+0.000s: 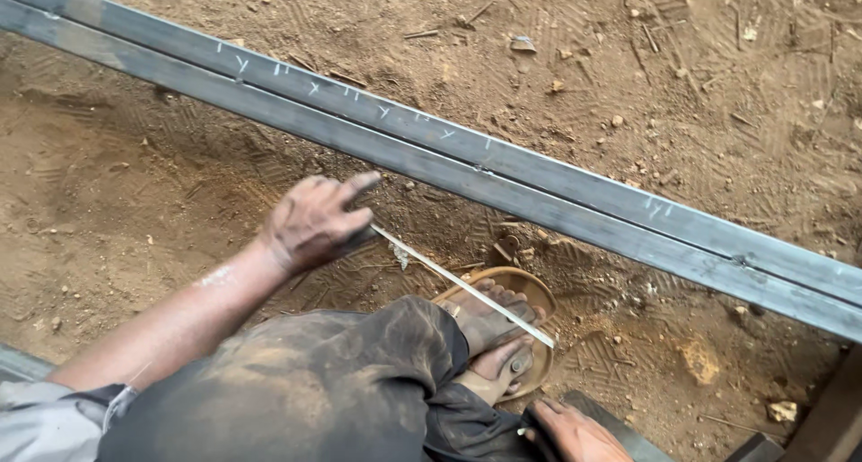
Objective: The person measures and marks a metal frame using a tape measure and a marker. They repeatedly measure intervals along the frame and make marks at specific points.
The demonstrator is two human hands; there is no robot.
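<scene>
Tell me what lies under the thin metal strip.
The metal strip, held by the left hand, crosses above a foot on a sandal and dirt ground. Its gripped end is hidden.

the ground (pixel 135 184) is bare reddish-brown dirt marked with tread prints. two long grey steel bars (pixel 503 179), laid side by side and touching, cross it diagonally and bear white chalk marks. small stones (pixel 616 121) and twigs lie scattered. a sandalled foot (pixel 494 323) rests on the dirt.
</scene>
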